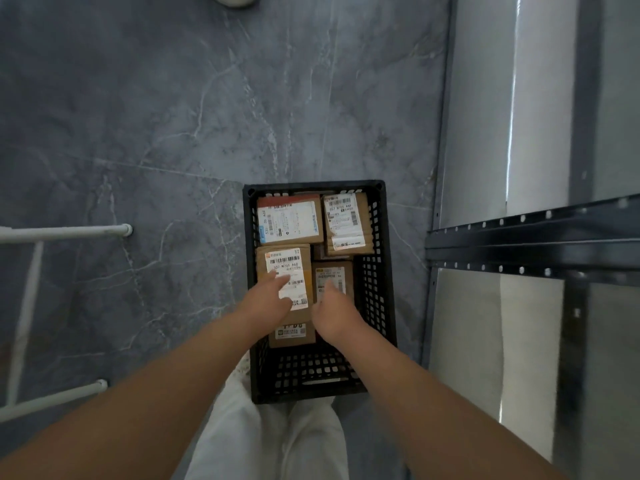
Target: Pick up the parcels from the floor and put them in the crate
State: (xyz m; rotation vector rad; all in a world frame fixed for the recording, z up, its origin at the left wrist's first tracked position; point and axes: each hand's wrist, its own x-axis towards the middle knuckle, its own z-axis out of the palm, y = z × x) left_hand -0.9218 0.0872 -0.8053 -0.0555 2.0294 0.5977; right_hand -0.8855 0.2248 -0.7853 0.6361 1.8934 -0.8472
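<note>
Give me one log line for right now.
crate: parcels inside | left hand: fingers straight on labelled parcel | right hand: on small parcel, grip unclear | floor: no parcels in view

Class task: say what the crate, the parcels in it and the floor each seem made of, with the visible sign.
Crate: probably moulded black plastic, matt; its walls are a lattice of square holes. Parcels: brown cardboard, matt, with white printed paper labels. Floor: likely polished tile or stone; grey with white veins, joint lines, soft sheen.
</note>
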